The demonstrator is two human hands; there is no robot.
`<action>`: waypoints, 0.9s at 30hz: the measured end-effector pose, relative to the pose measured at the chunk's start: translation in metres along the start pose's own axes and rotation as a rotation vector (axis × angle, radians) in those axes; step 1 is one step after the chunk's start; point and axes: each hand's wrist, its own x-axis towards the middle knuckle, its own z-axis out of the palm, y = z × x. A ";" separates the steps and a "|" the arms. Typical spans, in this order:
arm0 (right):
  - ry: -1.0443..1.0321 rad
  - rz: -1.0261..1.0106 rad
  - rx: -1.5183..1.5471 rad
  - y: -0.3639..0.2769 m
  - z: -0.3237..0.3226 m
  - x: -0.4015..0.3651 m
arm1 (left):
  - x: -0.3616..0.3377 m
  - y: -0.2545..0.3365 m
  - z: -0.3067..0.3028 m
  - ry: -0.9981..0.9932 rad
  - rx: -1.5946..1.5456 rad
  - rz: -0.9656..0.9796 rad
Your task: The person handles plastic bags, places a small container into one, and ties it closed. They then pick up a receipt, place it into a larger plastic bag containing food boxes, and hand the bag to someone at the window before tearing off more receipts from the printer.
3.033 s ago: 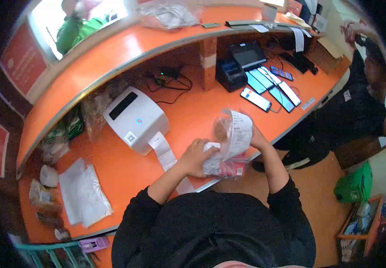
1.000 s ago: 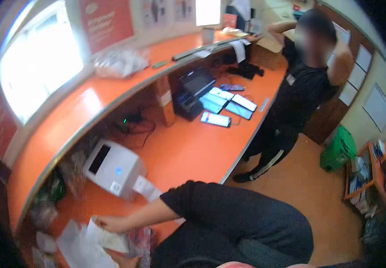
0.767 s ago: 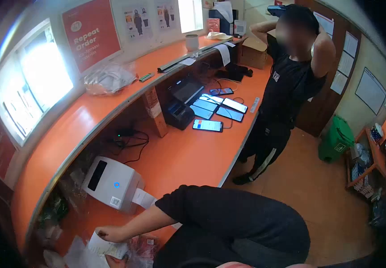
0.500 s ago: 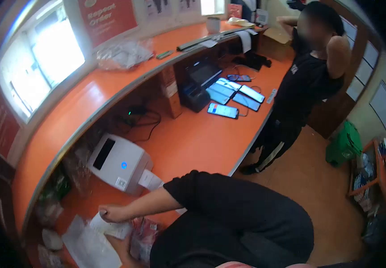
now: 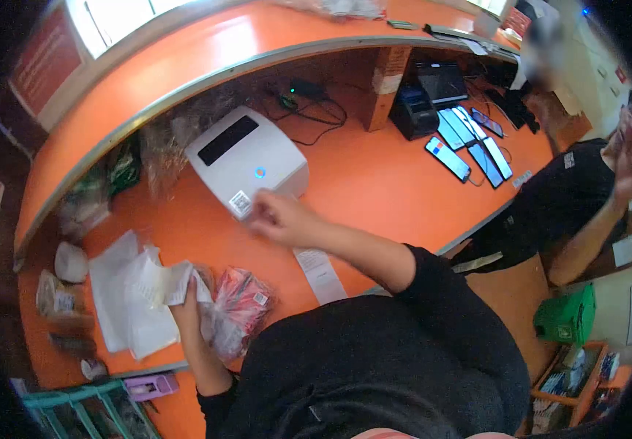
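My left hand [image 5: 186, 298] is closed on a white paper slip [image 5: 177, 282] over thin white plastic bags [image 5: 144, 318] lying on the orange counter. Right of that hand is a clear plastic bag with red packs [image 5: 239, 307] inside, a barcode label on it. My right hand [image 5: 279, 218], a little blurred, hovers at the front corner of a white label printer [image 5: 246, 157]. Its fingers are curled, and whatever they hold, if anything, cannot be made out. Below the printer a printed paper strip [image 5: 320, 276] lies on the counter.
Several phones [image 5: 469, 143] lie by a black device [image 5: 413, 113] and a wooden post [image 5: 385, 88]. A person in black [image 5: 550, 197] stands at the right, near a green bin [image 5: 565, 314]. A white roll [image 5: 72, 262] and teal crate [image 5: 89, 410] are at the left.
My right hand has left the white paper and moved up and right to the printer. My left hand now shows, holding the slip. The view has turned, and the person has lowered an arm.
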 end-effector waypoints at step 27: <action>0.124 0.375 0.011 0.099 -0.002 -0.009 | 0.073 -0.048 -0.036 0.158 -0.054 -0.054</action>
